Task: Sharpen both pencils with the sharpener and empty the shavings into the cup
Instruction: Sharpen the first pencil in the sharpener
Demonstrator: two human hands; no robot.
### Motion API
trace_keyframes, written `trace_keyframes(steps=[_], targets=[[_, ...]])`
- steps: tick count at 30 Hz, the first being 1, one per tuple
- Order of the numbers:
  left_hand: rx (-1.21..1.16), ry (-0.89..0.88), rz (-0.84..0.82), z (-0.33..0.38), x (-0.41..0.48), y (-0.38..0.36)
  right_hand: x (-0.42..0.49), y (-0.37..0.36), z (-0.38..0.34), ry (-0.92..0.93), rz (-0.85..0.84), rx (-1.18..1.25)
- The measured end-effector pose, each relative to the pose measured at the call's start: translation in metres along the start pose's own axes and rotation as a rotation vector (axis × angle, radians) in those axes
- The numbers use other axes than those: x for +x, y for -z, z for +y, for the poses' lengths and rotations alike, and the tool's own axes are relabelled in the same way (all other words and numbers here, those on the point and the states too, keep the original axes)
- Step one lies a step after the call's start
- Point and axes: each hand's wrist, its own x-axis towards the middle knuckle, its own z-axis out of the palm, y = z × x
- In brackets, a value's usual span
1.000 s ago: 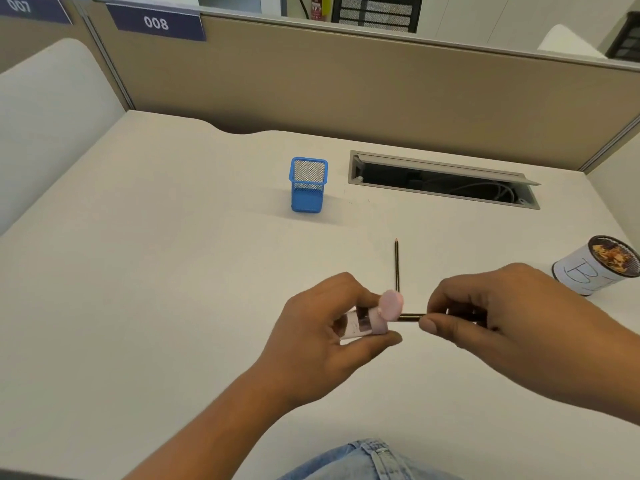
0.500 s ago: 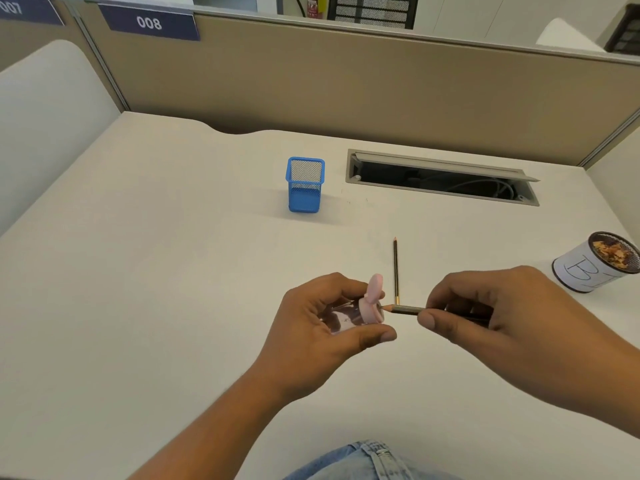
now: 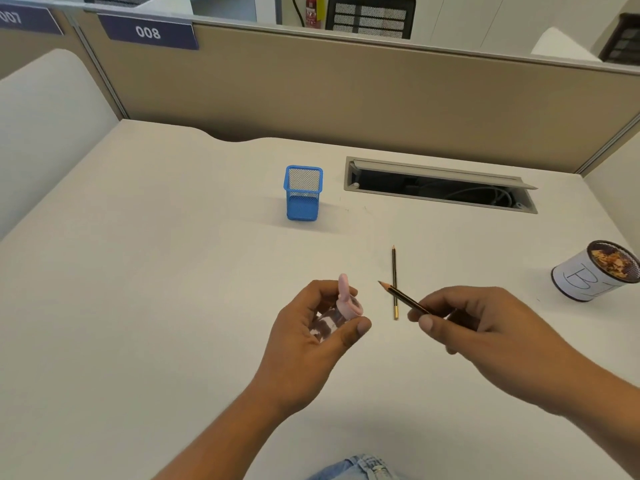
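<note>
Over desk, L hand grips sharpener, R hand pinches pencil (tip beside sharpener, not touching).

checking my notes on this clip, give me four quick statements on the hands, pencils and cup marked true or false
1. The left hand holds the pink sharpener. True.
2. The held pencil, in the right hand, has its tip inside the sharpener. False: the tip is out, apart from it.
3. The cup holds shavings. True.
4. The other pencil stands in that cup. False: it lies on the desk.
</note>
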Motion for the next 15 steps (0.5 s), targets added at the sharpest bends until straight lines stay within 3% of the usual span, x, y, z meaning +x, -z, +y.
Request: trace_keyframes(steps=[7,15], targets=[[0.091,0.001,-0.011,-0.028,0.005,-0.009,0.037,-0.025,0.045,-0.089,0.231,0.185],[0.250,0.067,-0.054,-0.085,0.027,-0.020,0.096,-0.034,0.121,-0.269,0.492,0.057]])
